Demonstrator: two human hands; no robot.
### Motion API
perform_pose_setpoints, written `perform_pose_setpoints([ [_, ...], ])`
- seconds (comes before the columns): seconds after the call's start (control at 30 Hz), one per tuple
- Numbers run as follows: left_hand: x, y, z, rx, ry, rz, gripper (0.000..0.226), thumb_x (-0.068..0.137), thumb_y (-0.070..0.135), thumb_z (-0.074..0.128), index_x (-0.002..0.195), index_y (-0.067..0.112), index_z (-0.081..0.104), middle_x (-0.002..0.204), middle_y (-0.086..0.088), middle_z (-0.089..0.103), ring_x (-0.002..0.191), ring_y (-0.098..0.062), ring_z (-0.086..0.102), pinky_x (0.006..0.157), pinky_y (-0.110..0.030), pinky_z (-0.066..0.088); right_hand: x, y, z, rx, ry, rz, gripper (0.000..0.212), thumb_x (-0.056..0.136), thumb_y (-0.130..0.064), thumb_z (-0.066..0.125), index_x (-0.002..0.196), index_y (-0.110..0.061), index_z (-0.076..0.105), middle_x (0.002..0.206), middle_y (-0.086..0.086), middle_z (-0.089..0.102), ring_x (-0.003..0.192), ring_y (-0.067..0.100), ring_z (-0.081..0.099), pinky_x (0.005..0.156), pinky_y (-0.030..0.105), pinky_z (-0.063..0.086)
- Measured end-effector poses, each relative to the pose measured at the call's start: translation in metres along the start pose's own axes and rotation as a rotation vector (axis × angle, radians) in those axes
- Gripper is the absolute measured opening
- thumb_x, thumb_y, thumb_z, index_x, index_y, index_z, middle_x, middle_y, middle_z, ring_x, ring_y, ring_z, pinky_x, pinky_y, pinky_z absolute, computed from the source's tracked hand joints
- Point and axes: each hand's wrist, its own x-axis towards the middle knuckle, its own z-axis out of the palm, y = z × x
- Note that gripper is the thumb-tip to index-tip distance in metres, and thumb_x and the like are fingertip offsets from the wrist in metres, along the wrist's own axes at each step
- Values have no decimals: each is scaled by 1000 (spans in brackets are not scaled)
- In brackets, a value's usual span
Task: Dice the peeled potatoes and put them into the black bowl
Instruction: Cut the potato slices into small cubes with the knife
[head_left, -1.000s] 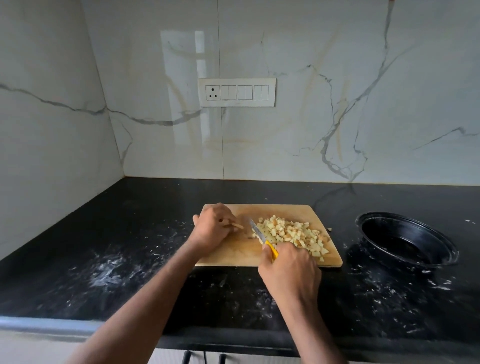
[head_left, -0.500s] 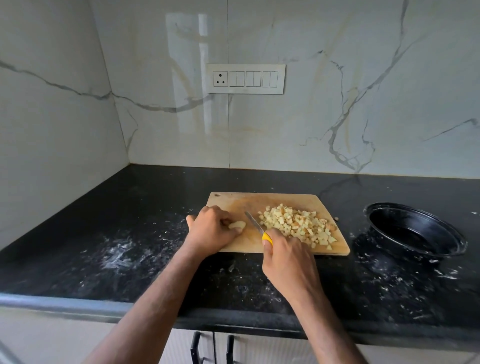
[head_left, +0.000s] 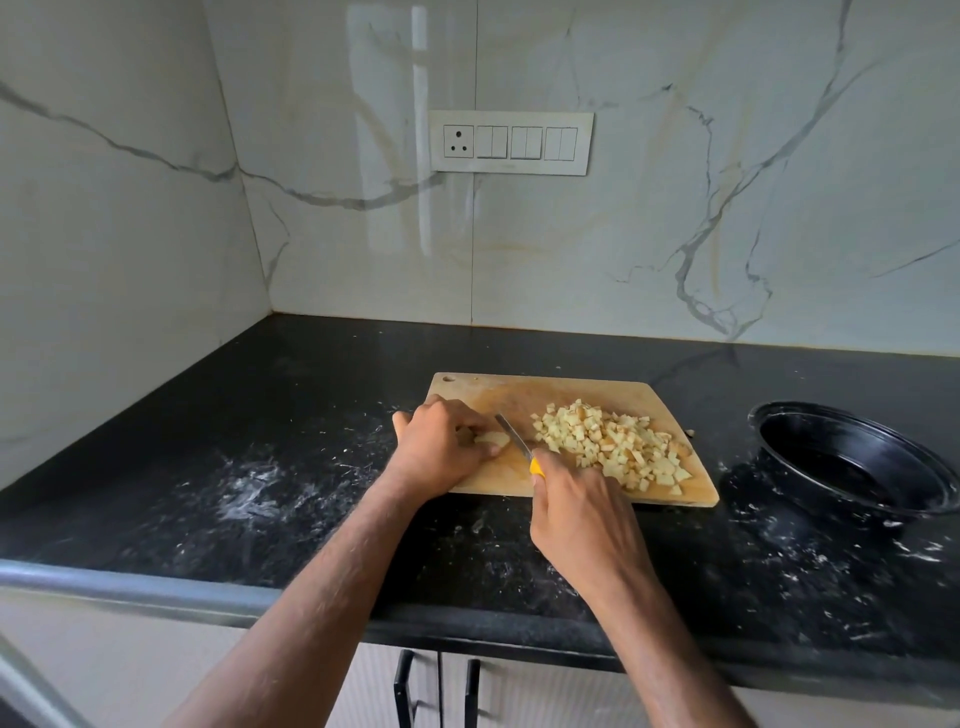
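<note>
Black table (head_left: 291, 415), marble walls. Left hand (head_left: 441, 449) pinching potato piece (head_left: 491, 439) on cutting board (head_left: 524, 473), frame centre; right hand (head_left: 582, 514) gripping knife (head_left: 511, 439). Advised: fingertips tucked (blade close). Black bowl (head_left: 852, 457) right.

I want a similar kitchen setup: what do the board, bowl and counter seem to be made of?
Board: looks like wood or bamboo, matt tan with darker stains and a hole in one corner.
Bowl: glossy black, thin ridged rim; probably plastic, though coated metal is possible.
Counter: polished black stone, perhaps granite, judging by its sheen and pale flecks; white smears lie on it.
</note>
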Motion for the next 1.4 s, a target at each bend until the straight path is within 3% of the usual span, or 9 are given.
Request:
perform_pose_setpoints([
  [0.2,2,-1,3,-6,2,20,13,80,44,80,92,41,78,90,27,63,101,-8,57,85,-37,25,0,2,3,15,4,-33,39,103,-25,47,141,-17,54,70,-6,64,51,2,56,49,13,49],
  [0.37,2,0,4,23,6,36,14,82,45,78,96,41,79,94,24,65,102,-7,52,85,-37,24,0,3,4,4,-5,-63,45,104,-23,46,148,-18,46,59,-10,58,39,1,47,38,13,41],
  [0.5,4,-1,4,-6,-23,51,13,81,44,80,93,41,79,82,26,60,97,-12,58,93,-43,39,2,3,8,16,-11,-55,44,104,-23,43,148,-18,46,56,-11,56,39,3,48,39,15,42],
  [0.63,7,-5,4,-53,-49,101,12,77,38,83,88,39,80,73,32,57,87,-15,63,86,-47,52,9,-1,11,26,7,-18,40,102,-20,47,141,-16,56,64,-9,62,45,4,54,45,22,52],
  [0.8,7,-4,6,-36,-37,106,10,80,37,80,90,40,79,76,26,57,91,-15,60,88,-45,49,15,-10,9,1,9,9,30,99,-16,52,126,-14,66,60,-10,54,43,5,46,40,18,36],
  [0.97,-2,5,6,91,-111,144,35,94,31,60,123,49,56,99,17,51,108,-7,44,93,-41,29,11,-8,5,-5,0,-20,35,102,-19,49,135,-16,60,62,-8,50,42,7,40,41,15,24],
  [1.17,0,5,6,195,-199,168,34,98,30,52,128,46,54,100,11,39,112,-12,39,96,-45,28,0,-3,2,-19,-10,-37,42,100,-18,52,141,-19,55,60,-7,56,48,9,50,46,24,41],
  [1.33,-1,4,6,224,-198,184,36,99,32,50,134,42,53,104,9,40,114,-13,40,99,-47,29,-10,2,-7,7,-38,-43,44,101,-21,48,145,-23,50,64,-8,60,53,7,55,51,24,51],
  [1.4,-1,5,5,221,-200,183,35,100,33,50,134,42,52,105,10,39,114,-13,39,100,-46,29,-16,5,-12,12,-43,-33,41,102,-24,47,144,-24,52,64,-9,62,50,8,55,49,19,49],
])
